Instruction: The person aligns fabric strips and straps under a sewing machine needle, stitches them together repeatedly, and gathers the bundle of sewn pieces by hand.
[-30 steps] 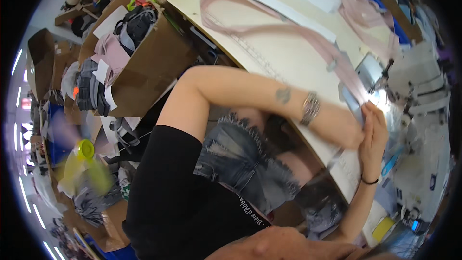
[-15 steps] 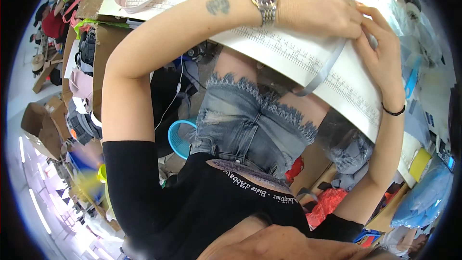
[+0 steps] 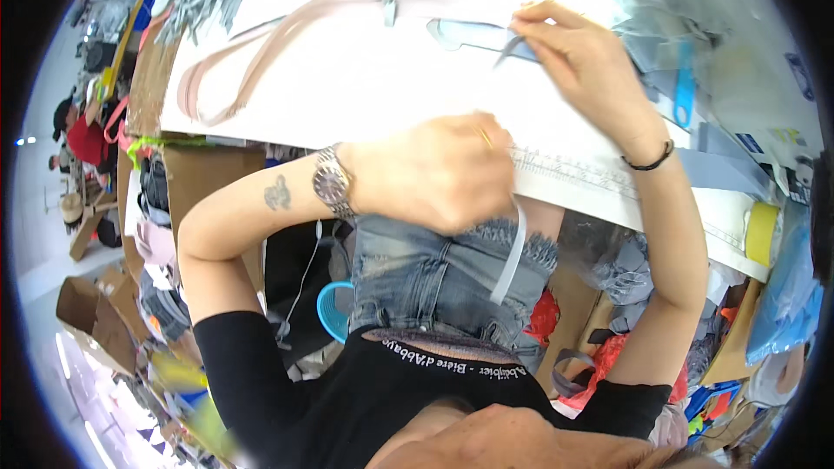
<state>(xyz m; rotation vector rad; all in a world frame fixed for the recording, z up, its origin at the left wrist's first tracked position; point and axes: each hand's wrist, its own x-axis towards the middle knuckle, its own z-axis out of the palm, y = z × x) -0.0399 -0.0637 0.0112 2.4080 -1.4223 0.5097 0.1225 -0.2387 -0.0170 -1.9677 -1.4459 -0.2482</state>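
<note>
My left hand [image 3: 439,174], wearing a metal watch, is closed in a fist over the near edge of the white table [image 3: 391,91]. A narrow light grey strip [image 3: 511,256] hangs from it in front of my denim shorts. Farther right, my right hand [image 3: 578,65] pinches a small dark grey strip [image 3: 511,50] between thumb and fingers above the table. Beside those fingertips lies a flat grey-blue piece [image 3: 473,35]. A long pale pink strip [image 3: 282,52] loops across the left and far part of the table. The left hand is slightly blurred.
Printed ruler scales [image 3: 573,165] run along the table's near edge. A small grey clip-like part [image 3: 388,10] stands on the pink strip. To the right are a blue tool [image 3: 684,87] and a yellow tape roll [image 3: 762,233]. A blue basket [image 3: 334,308] is below, cardboard boxes [image 3: 95,317] left.
My hands, together at the right before, are now apart. The left hand has moved left and nearer my body with the light grey strip; the right has moved left and farther out.
</note>
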